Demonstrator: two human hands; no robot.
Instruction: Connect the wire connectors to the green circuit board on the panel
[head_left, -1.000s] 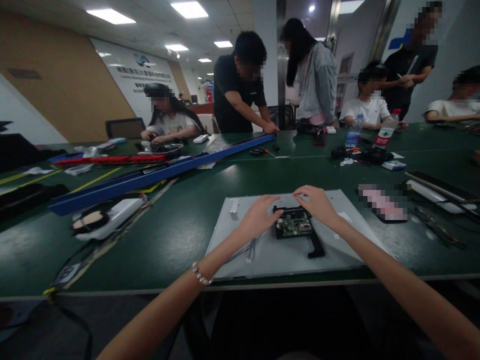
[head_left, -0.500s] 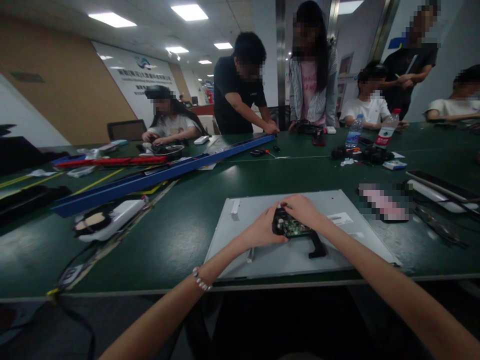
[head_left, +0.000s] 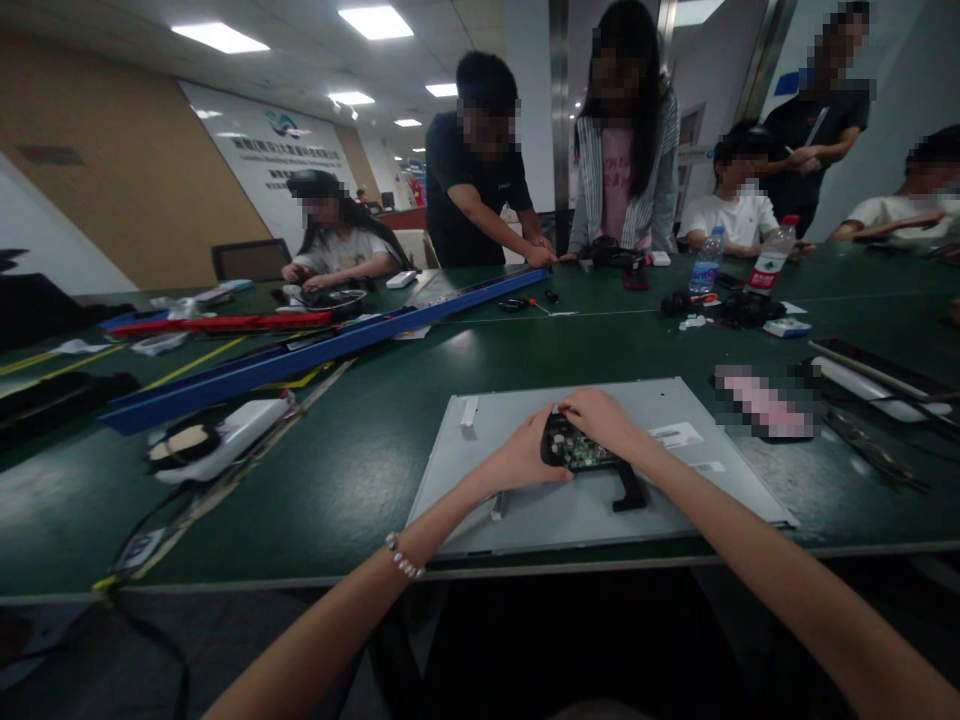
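Observation:
Both hands are on a black open-cased device (head_left: 586, 455) with a bare green circuit board, over a pale grey panel (head_left: 465, 530). A black arm, like a grip, sticks out at its lower right. My left hand (head_left: 529, 452) wraps the device's left side, thumb along the near edge and fingers at the far edge. Closed at the top edge is my right hand (head_left: 596, 415), its fingertips close to the left ones. What those fingertips pinch is partly hidden. Under my left wrist, a small light strip (head_left: 497, 506) shows on the panel.
A long blue rail (head_left: 337, 345) crosses the green table (head_left: 360, 470); a standing person (head_left: 480, 170) touches its far end. At left lies a white device (head_left: 225, 440) with a cable. A pink phone (head_left: 765, 400) and two bottles (head_left: 772, 260) are at right. Other people are across the table.
Both hands keep nearly the same hold on the device, with only slight finger movement. The view has shifted a little. Across the table, the standing person's head has tilted slightly.

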